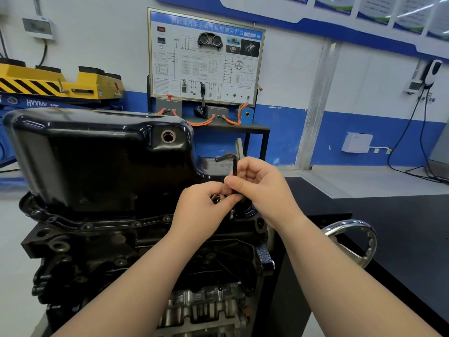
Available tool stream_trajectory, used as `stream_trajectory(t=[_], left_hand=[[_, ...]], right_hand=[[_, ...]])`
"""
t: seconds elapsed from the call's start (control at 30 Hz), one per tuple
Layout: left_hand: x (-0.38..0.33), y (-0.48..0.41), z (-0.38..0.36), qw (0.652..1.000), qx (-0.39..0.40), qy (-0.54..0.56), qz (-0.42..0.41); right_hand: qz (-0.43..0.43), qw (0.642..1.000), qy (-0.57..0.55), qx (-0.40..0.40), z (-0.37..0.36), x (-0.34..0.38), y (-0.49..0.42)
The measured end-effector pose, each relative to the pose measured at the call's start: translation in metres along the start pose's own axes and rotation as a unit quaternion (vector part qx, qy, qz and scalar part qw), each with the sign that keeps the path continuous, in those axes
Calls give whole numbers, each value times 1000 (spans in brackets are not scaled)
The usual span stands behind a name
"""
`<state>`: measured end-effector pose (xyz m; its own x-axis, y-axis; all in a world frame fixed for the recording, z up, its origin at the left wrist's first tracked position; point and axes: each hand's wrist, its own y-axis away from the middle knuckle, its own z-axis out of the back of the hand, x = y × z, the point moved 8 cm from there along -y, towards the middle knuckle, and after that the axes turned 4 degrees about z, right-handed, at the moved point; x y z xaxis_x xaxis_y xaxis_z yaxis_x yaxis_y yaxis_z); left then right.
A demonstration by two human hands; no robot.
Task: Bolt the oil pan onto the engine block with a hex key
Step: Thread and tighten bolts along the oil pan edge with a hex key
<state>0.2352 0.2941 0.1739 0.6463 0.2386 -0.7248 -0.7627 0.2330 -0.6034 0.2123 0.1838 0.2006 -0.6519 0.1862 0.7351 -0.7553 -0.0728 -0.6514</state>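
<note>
A glossy black oil pan (pixel 97 154) sits upside down on the dark engine block (pixel 136 254), its flange dotted with several bolt holes. My right hand (pixel 262 188) grips a black L-shaped hex key (pixel 234 166) upright, short arm pointing left, above the flange's right end. My left hand (pixel 204 210) pinches a small bolt (pixel 232 213) held at the key's lower tip; other small dark pieces sit in its curled fingers. The spot on the flange beneath is hidden by both hands.
A chrome handwheel (pixel 352 242) juts from the engine stand at right, beside a black bench (pixel 388 227). Behind stand a training board (pixel 204 57) on a table with orange cables and a yellow lift (pixel 56 83) at left.
</note>
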Motion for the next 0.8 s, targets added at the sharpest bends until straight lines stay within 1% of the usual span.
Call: stream_trajectory(t=[0.1, 0.2, 0.3, 0.37, 0.47, 0.8], left_hand=[[1, 1, 0, 1000, 1, 10, -1], [4, 0, 1, 1000, 0, 16, 15], [5, 0, 0, 1000, 3, 20, 20], [5, 1, 0, 999, 0, 27, 23], [6, 1, -2, 999, 1, 27, 21], [8, 0, -2, 1000, -6, 12, 20]], right_hand=[[3, 999, 16, 35, -5, 8, 0], [0, 998, 1, 58, -5, 17, -2], [-2, 998, 18, 65, -6, 21, -4], [-3, 999, 28, 46, -3, 22, -5], [-13, 1000, 9, 7, 4, 17, -4], [-27, 997, -43, -50, 13, 7, -1]])
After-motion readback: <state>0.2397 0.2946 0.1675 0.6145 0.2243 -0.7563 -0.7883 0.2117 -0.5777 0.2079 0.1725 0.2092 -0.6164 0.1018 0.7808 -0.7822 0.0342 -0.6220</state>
